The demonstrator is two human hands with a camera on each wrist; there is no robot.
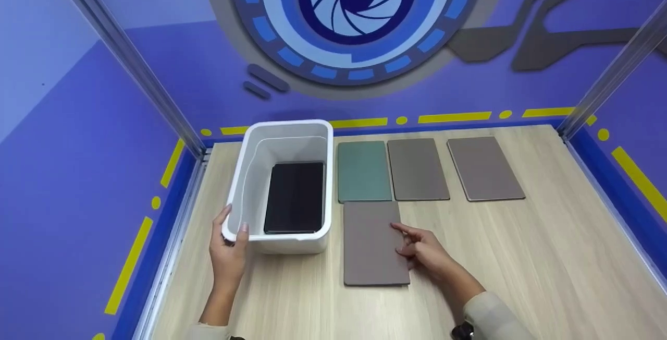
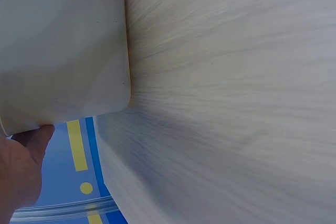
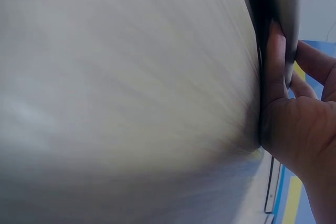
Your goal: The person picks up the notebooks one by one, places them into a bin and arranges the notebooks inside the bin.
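Note:
My left hand (image 1: pixel 228 256) grips the near left corner of a white plastic bin (image 1: pixel 302 246), thumb over its rim. The bin's outer wall (image 2: pixel 63 51) fills the upper left of the left wrist view. Flat inside the bin lies a black-covered notebook (image 1: pixel 296 194). My right hand (image 1: pixel 428 254) holds a taupe notebook (image 1: pixel 372 243) by its right edge, to the right of the bin. In the right wrist view, a finger of the hand (image 3: pixel 302 124) lies under this notebook (image 3: pixel 290 24), whose pale page edges show at one end.
Behind the held notebook, a green notebook (image 1: pixel 363 170), a grey-brown notebook (image 1: pixel 418 168) and another taupe notebook (image 1: pixel 485 168) lie in a row on the wooden table (image 1: pixel 521 256). Blue and purple printed walls (image 1: pixel 182 79) enclose the table at the back and sides.

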